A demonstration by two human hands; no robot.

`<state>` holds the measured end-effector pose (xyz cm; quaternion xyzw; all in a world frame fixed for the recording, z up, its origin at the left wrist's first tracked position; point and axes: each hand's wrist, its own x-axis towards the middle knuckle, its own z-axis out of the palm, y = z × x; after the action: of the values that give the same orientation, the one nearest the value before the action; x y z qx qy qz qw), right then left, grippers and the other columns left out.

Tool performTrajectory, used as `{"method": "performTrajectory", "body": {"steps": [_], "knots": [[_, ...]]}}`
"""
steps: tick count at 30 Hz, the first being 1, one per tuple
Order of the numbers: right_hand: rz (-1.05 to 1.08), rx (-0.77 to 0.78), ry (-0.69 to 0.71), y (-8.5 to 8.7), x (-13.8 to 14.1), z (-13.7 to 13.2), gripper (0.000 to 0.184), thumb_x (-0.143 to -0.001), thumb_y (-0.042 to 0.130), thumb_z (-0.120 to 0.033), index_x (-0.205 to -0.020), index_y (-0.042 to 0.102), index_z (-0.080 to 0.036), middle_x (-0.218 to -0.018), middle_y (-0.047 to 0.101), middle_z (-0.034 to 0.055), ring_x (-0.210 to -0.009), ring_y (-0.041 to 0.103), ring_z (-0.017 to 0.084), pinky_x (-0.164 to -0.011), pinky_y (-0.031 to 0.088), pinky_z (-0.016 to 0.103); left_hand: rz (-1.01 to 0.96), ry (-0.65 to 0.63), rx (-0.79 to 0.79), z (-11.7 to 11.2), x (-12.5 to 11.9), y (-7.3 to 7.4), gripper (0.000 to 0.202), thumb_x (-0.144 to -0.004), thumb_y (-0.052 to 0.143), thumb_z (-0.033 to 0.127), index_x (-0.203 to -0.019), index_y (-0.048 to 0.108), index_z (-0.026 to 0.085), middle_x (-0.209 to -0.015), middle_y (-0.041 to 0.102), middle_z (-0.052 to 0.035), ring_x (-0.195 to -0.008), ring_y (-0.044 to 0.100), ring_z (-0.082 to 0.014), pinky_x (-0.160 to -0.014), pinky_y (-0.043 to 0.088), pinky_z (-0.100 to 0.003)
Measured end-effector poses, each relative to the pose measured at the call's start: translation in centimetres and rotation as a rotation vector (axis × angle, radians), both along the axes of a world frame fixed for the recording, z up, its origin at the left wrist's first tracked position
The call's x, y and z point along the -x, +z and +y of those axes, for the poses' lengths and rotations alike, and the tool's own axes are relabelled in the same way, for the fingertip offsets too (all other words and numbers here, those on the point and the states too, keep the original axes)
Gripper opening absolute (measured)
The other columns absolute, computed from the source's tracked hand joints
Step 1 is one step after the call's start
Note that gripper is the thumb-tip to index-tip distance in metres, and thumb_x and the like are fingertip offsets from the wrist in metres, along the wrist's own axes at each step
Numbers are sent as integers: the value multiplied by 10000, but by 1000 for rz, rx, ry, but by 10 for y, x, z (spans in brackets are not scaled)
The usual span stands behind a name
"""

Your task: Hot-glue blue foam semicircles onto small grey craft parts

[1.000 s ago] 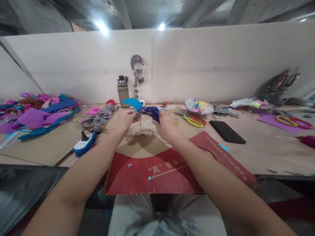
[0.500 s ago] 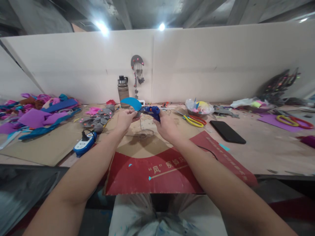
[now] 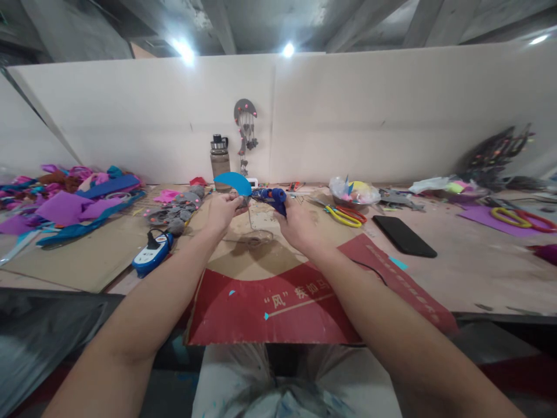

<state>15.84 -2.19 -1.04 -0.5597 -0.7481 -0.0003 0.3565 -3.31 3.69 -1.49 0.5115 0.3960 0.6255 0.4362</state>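
Between the fingers of my left hand (image 3: 225, 212) is a curved blue felt piece (image 3: 234, 182), raised above the work surface. My right hand (image 3: 298, 219) is wrapped round a blue glue gun (image 3: 274, 197), whose front end points left at the felt's lower edge. Whether its tip touches the felt I cannot tell. A thin cord hangs below my left fingers toward a loose coil of cord (image 3: 256, 237) on the cardboard. Under both hands lies a red and tan cardboard sheet (image 3: 278, 325) with small blue scraps on it.
At left are a blue-white power strip (image 3: 152, 254), grey felt pieces (image 3: 178, 210) and a heap of coloured felt (image 3: 65, 206). A bottle (image 3: 220, 159) stands behind. Rightward lie yellow-and-red-handled scissors (image 3: 348, 216), a black phone (image 3: 404, 236) and a bowl in plastic (image 3: 354, 191).
The whole view has shifted slightly. Both hands keep their hold on the blue felt and the glue gun, with almost no movement between them.
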Motion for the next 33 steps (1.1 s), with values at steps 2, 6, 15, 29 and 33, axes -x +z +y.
{"method": "performTrajectory", "body": {"steps": [2, 6, 15, 29, 33], "knots": [[-4, 12, -18, 0, 0, 0, 379, -882, 446, -277, -1240, 497, -161, -1059, 666, 150, -906, 633, 281, -763, 465, 372, -2, 3, 7, 0, 0, 1, 131, -664, 705, 222, -651, 613, 130, -670, 640, -24, -671, 645, -145, -797, 544, -350], [4, 2, -28, 2, 1, -1, 373, -876, 461, -268, -1227, 513, -156, -1073, 658, 155, -937, 625, 285, -790, 460, 375, -26, -14, 6, 1, 0, 1, 131, -674, 691, 214, -663, 601, 120, -671, 641, -29, -677, 653, -147, -796, 548, -353], [243, 115, -54, -7, -7, 20, 395, -830, 542, -265, -1208, 511, -153, -1056, 664, 139, -930, 630, 246, -788, 461, 331, -95, -51, 21, 1, 2, 2, 122, -698, 693, 185, -688, 598, 107, -735, 641, -35, -687, 660, -132, -793, 564, -339], [8, 227, -245, -10, -29, 32, 266, -859, 502, -369, -800, 609, -132, -928, 649, 195, -959, 608, 308, -834, 430, 415, 303, 124, -137, -29, -21, 16, 118, -750, 621, 235, -804, 632, 131, -775, 660, -34, -736, 650, -148, -725, 567, -307], [666, 256, 249, -13, 13, 29, 220, -765, 606, -349, -869, 468, -213, -908, 613, 53, -862, 602, 176, -806, 461, 331, 571, 245, -288, -33, -23, 16, 96, -773, 582, 223, -805, 646, 158, -785, 685, -37, -723, 643, -157, -721, 535, -294]]}}
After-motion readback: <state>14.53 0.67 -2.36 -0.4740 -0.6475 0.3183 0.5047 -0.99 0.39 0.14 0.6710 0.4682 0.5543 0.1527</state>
